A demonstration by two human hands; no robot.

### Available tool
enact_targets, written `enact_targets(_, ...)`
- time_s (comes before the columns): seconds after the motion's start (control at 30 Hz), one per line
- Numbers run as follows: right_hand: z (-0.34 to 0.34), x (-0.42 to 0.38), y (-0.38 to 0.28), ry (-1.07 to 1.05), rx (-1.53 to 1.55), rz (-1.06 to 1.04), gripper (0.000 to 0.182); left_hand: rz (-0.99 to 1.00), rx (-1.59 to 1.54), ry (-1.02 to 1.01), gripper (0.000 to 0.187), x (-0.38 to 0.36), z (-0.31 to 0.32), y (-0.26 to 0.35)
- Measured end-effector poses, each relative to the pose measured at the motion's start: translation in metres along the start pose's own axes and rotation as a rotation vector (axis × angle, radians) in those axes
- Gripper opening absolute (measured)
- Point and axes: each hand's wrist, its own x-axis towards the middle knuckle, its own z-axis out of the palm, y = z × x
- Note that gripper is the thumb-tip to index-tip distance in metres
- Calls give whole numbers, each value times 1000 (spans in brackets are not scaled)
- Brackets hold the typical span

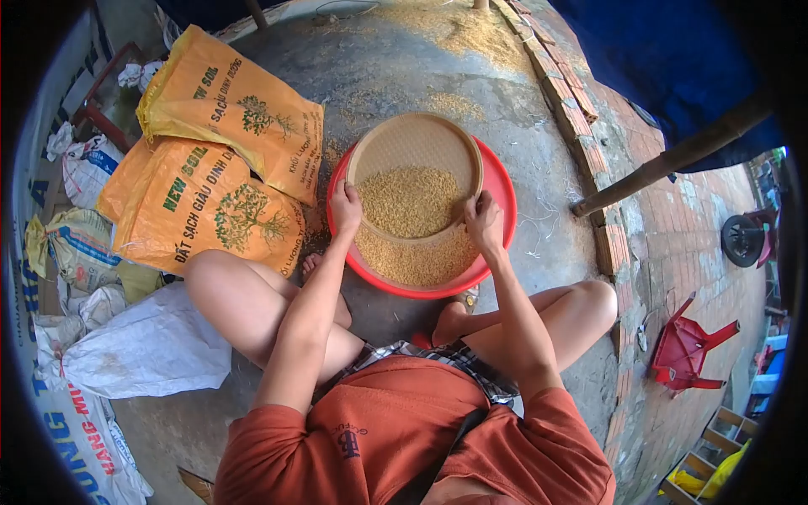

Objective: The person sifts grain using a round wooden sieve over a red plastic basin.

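Observation:
A round woven sieve [404,135] is held between both my hands over a wide red basin [502,181]. My left hand [345,208] grips the sieve's rim at its left side, and my right hand [484,220] grips the rim at the lower right. Unhusked grain [408,198] lies in the near half of the sieve, leaving the woven mesh bare at the far side. More grain [421,263] fills the near part of the basin below. My crossed legs lie on either side of the basin.
Orange soil sacks [240,109] lie at the left, with a white sack [151,345] nearer me. Scattered grain [484,42] covers the floor ahead. A row of bricks [568,105] and a slanted pole [673,156] stand right. A red stool [686,349] lies tipped over.

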Motion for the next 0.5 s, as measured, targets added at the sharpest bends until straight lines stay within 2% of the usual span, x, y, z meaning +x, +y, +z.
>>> enact_targets(0.07, 5, 6, 2, 6, -3, -48, 24, -139, -47, -120, 19, 2, 2, -17)
enact_targets(0.13, 10, 7, 6, 21, 7, -93, 24, -141, -31, -124, 19, 1, 1, -16)
enact_targets(0.17, 10, 7, 10, -50, 81, 51, 25, -134, -15, -123, 19, 3, -1, -16)
enact_targets(0.2, 13, 6, 12, -125, 153, 194, 25, -43, 58, -102, 19, 1, -2, -15)
enact_targets(0.3, 25, 5, 21, -115, 133, 179, 25, -52, 2, -5, 21, -1, -6, -9)
enact_targets(0.37, 35, 13, 41, -80, 92, 95, 24, -53, -32, 2, 22, 1, -23, 41)
enact_targets(0.43, 37, 15, 41, 18, 129, -5, 23, 58, -82, 112, 23, 4, -24, 56)
enact_targets(0.47, 37, 13, 42, 17, 131, 1, 23, 137, -79, 137, 24, 3, -17, 46)
enact_targets(0.5, 34, 11, 36, -60, 150, 106, 23, 137, -79, 133, 24, 0, -15, 39)
